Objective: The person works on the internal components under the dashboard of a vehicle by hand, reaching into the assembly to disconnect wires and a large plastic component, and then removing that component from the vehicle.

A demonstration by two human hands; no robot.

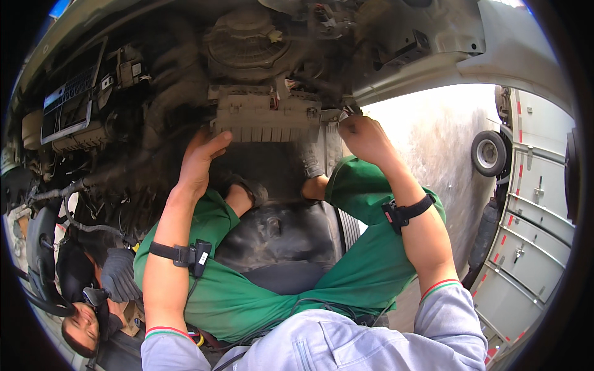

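Observation:
A dusty grey-brown plastic housing (266,114) with a ribbed lower edge sits low in the stripped dashboard, in front of my knees. At its left end is my left hand (201,157), thumb stretched away from the fingers, which reach up beside the housing and are partly hidden. Beyond the housing's right end, by the door opening, my right hand (366,139) is closed with its fingers curled. Some small shiny metal and wire (348,113) shows at those fingertips; what they pinch is too small to make out. Wires with a pale connector (283,89) rise above the housing.
A round dusty blower-like unit (247,40) is above the housing. Exposed brackets and cables fill the left, with a steering wheel (44,247) and another person (83,309) beyond. Through the right opening stand a white truck body (532,216) and a wheel (489,153).

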